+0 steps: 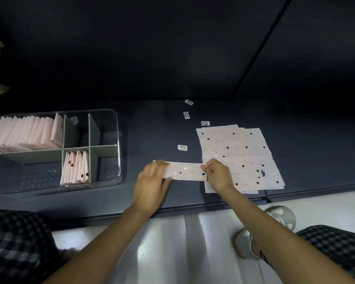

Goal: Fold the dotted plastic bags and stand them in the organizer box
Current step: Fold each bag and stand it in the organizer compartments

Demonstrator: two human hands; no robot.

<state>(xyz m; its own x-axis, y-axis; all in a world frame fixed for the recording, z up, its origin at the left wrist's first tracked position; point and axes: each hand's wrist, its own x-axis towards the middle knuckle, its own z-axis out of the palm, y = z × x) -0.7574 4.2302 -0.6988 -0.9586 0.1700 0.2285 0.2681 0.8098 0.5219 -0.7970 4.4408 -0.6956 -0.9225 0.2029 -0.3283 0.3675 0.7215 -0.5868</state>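
A pale pink dotted bag folded into a long strip lies on the dark table. My left hand rests flat on the strip's left end, fingers straight. My right hand pinches the strip's right end. A pile of flat dotted bags lies just right of the strip, partly under my right hand. The clear organizer box stands at the left. Folded dotted bags stand in its near middle compartment, and plain pink folded bags fill its far left compartment.
Several small white labels lie scattered on the table beyond the strip. The table's near edge runs just below my wrists. A white floor and a pair of slippers show below it.
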